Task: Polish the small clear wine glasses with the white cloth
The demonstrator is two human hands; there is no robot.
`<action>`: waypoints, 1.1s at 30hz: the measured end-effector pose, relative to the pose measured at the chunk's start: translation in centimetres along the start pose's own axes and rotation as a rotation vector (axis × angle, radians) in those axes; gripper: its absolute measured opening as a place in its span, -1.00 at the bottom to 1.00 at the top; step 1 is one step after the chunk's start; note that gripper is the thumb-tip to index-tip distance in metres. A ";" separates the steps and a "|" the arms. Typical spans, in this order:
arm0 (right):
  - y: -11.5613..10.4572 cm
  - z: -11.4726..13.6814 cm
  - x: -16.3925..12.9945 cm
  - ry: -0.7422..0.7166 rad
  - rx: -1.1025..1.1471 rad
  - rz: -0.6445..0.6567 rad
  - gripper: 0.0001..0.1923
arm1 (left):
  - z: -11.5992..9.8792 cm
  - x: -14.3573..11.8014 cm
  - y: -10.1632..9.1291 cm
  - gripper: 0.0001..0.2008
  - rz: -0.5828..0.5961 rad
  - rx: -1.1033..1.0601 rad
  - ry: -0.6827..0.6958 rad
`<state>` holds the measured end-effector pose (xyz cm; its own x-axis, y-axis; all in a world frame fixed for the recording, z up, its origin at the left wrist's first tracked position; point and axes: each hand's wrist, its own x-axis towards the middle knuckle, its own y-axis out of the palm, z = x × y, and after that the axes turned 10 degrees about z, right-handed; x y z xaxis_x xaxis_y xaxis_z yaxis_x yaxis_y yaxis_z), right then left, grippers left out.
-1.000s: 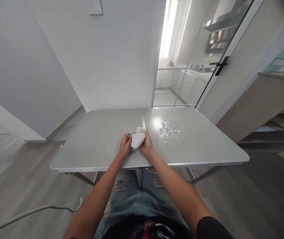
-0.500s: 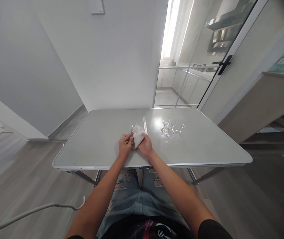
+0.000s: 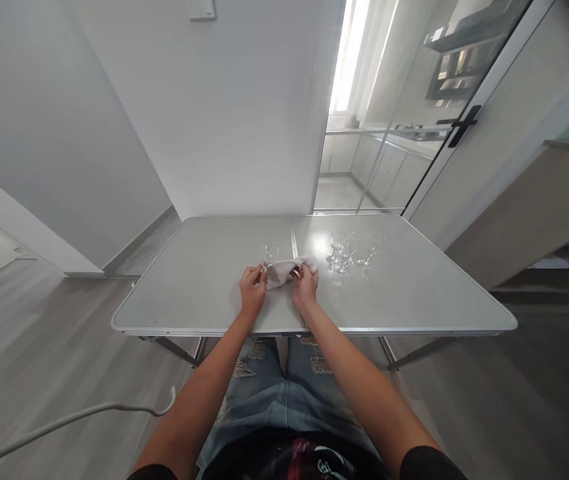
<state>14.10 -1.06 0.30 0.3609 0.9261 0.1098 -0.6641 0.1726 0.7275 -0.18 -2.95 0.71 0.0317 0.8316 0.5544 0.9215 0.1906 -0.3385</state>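
Over the grey folding table (image 3: 204, 293), my left hand (image 3: 253, 291) pinches a small clear stemmed glass (image 3: 269, 254) together with the left end of a white cloth (image 3: 282, 270). My right hand (image 3: 306, 288) grips the cloth's right end, so the cloth stretches between both hands just above the tabletop. A cluster of several more clear stemmed glasses (image 3: 348, 252) stands on the table's right half, a short way beyond my right hand.
A white wall rises behind the table. A glass door (image 3: 394, 113) with a black handle (image 3: 459, 125) stands at the back right, with a wooden shelf unit (image 3: 529, 200) beside it. A white cable (image 3: 64, 423) lies on the floor at lower left.
The cloth was bunched against the glass between my hands; now my right hand has pulled its end to the right, spreading it out. The view has shifted slightly.
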 end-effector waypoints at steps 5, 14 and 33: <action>1.1 0.7 -1.1 0.283 0.159 0.383 -0.81 | 0.1 -0.1 0.4 -0.71 0.039 -0.100 -0.032; 0.8 1.8 -1.7 0.402 0.084 0.530 -0.67 | 0.9 -0.2 0.5 -0.70 0.036 -0.207 -0.129; 0.4 -0.5 -0.1 0.131 -0.019 0.299 -0.69 | 0.0 -0.1 0.7 -0.65 0.189 -0.074 0.004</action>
<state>13.53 -0.96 0.23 0.0618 0.9717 0.2280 -0.7407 -0.1084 0.6630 0.48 -2.88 0.40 0.2086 0.8469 0.4891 0.9250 -0.0084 -0.3800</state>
